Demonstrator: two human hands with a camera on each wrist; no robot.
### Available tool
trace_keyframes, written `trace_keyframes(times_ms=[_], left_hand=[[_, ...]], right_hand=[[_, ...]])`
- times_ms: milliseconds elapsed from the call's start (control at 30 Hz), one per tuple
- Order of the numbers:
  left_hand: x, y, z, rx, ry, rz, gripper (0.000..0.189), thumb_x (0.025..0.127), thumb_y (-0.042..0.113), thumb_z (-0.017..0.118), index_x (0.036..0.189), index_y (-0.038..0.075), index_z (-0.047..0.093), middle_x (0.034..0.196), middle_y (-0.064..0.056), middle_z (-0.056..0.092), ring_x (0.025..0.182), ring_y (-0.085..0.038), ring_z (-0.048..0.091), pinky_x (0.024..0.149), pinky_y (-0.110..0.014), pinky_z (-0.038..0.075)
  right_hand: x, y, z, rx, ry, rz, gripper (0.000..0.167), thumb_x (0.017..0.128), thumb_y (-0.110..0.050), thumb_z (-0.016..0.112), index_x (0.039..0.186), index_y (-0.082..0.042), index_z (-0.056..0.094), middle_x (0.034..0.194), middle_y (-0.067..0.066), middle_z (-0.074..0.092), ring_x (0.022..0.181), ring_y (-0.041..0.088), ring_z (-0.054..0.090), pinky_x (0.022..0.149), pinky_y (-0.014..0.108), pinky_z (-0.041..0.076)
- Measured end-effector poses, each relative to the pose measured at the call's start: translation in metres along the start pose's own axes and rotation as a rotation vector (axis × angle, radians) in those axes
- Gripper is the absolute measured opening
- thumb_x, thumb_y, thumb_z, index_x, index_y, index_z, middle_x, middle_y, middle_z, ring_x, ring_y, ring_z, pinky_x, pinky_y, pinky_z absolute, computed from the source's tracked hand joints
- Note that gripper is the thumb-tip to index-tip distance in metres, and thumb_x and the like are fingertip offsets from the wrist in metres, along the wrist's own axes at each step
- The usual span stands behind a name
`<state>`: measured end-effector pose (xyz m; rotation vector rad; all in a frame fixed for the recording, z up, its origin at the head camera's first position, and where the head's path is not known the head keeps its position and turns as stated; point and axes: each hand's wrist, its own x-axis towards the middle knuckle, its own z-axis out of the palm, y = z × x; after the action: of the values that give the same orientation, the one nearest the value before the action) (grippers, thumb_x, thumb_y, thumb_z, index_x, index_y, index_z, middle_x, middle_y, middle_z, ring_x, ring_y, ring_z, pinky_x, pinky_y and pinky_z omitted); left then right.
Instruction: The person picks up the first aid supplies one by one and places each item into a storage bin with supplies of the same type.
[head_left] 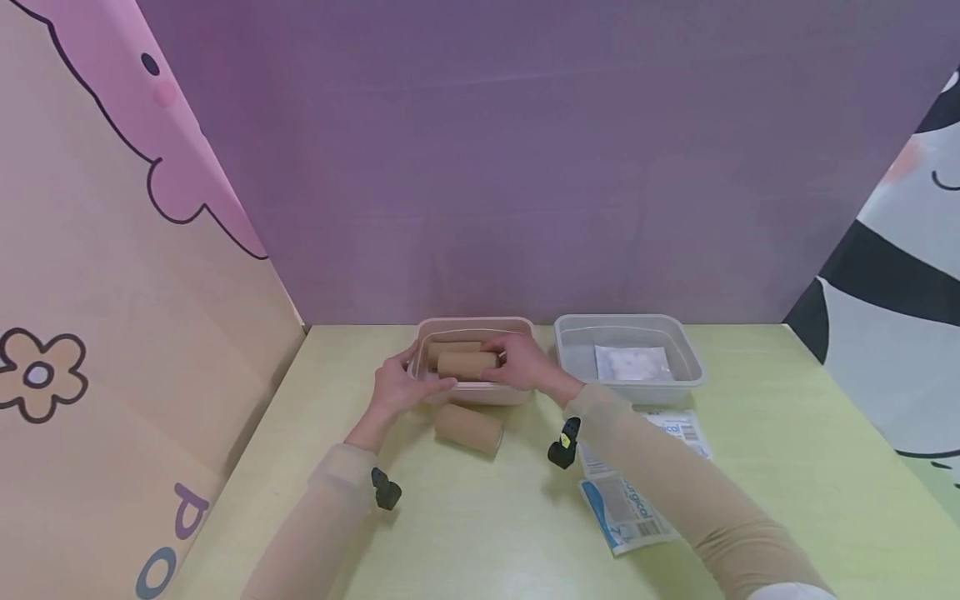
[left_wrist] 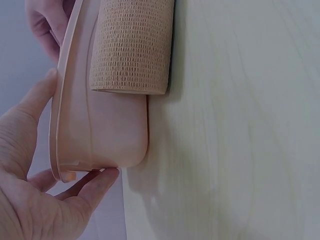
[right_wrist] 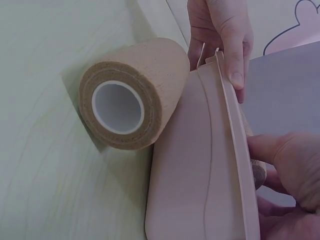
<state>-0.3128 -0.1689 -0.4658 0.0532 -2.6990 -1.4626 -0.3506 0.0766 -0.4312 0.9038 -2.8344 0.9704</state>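
Note:
A pink plastic container (head_left: pixel 480 393) stands toward the back of the table. My left hand (head_left: pixel 397 385) grips its left end, thumb on the near rim and fingers round the corner, as the left wrist view also shows. Inside lie tan cohesive bandage rolls; my right hand (head_left: pixel 519 360) pinches the right end of the nearer bandage roll (head_left: pixel 465 366). Behind it, another bandage roll (head_left: pixel 442 350) shows in part. A third bandage roll (right_wrist: pixel 172 65) lies on the table against the container's front, its white core facing the right wrist camera. The container's wall hides most of the right fingertips there.
Right of the pink container stands a whitish plastic container (head_left: pixel 678 379) with a white packet (head_left: pixel 633 364) in it. Blue-and-white packets, one a lower packet (head_left: pixel 626 512), lie on the table under my right forearm. A purple wall (head_left: pixel 525 167) rises behind the table.

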Motion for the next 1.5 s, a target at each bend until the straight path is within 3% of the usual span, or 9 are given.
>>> trace_keyframes(times_ms=[400,600,767,833,967,1133,1500], left_hand=[[0.0,0.001,-0.001,0.001,0.002,-0.006,0.109,0.075,0.046,0.097,0.162,0.008,0.044,0.168,-0.022,0.04,0.154,-0.041,0.043,0.113,-0.052,0.052],[-0.001,0.001,0.0,-0.01,-0.002,-0.022,0.109,0.074,0.045,0.098,0.162,0.01,0.044,0.167,-0.023,0.042,0.151,-0.039,0.047,0.1,-0.044,0.055],[-0.002,0.0,0.001,-0.02,-0.011,-0.02,0.11,0.074,0.046,0.098,0.162,0.009,0.044,0.166,-0.024,0.042,0.152,-0.04,0.046,0.11,-0.051,0.054],[-0.001,0.001,0.001,-0.024,-0.012,-0.02,0.112,0.072,0.048,0.098,0.162,0.009,0.044,0.165,-0.025,0.044,0.151,-0.04,0.047,0.114,-0.053,0.052],[-0.001,0.003,0.0,-0.022,-0.011,-0.015,0.109,0.074,0.044,0.098,0.162,0.009,0.044,0.165,-0.026,0.044,0.151,-0.042,0.047,0.116,-0.055,0.05],[0.0,0.005,-0.001,-0.015,-0.012,-0.007,0.105,0.077,0.039,0.096,0.162,0.006,0.043,0.166,-0.025,0.041,0.153,-0.043,0.043,0.117,-0.055,0.049],[0.0,0.004,-0.001,-0.02,-0.016,0.008,0.108,0.076,0.043,0.097,0.162,0.007,0.044,0.166,-0.024,0.042,0.153,-0.042,0.043,0.119,-0.054,0.047]], right_hand=[[0.005,-0.001,0.005,-0.103,-0.016,-0.063,0.031,0.088,-0.021,0.082,0.11,0.0,0.078,0.082,0.004,0.074,0.076,0.012,0.066,0.075,0.026,0.054],[0.005,-0.002,0.007,-0.128,-0.051,-0.016,0.039,0.09,-0.026,0.081,0.118,0.001,0.076,0.088,0.007,0.078,0.083,0.016,0.071,0.082,0.031,0.058],[0.003,-0.003,0.008,-0.124,-0.054,0.034,0.042,0.094,-0.026,0.075,0.125,0.002,0.073,0.117,0.019,0.079,0.108,0.032,0.077,0.097,0.042,0.06],[0.001,-0.006,0.006,-0.093,-0.029,0.055,0.041,0.095,-0.025,0.072,0.126,0.003,0.072,0.122,0.021,0.077,0.111,0.035,0.075,0.099,0.045,0.06],[-0.004,-0.009,0.001,-0.042,0.063,0.05,0.037,0.096,-0.021,0.071,0.124,0.002,0.074,0.119,0.021,0.078,0.108,0.035,0.076,0.097,0.046,0.061],[-0.014,-0.011,-0.004,-0.008,0.15,-0.017,0.029,0.095,-0.016,0.072,0.118,0.002,0.075,0.109,0.018,0.079,0.096,0.032,0.078,0.088,0.045,0.063],[-0.041,-0.019,-0.011,0.014,0.182,-0.054,0.026,0.094,-0.018,0.076,0.115,-0.004,0.076,0.103,0.011,0.079,0.085,0.022,0.075,0.08,0.038,0.063]])
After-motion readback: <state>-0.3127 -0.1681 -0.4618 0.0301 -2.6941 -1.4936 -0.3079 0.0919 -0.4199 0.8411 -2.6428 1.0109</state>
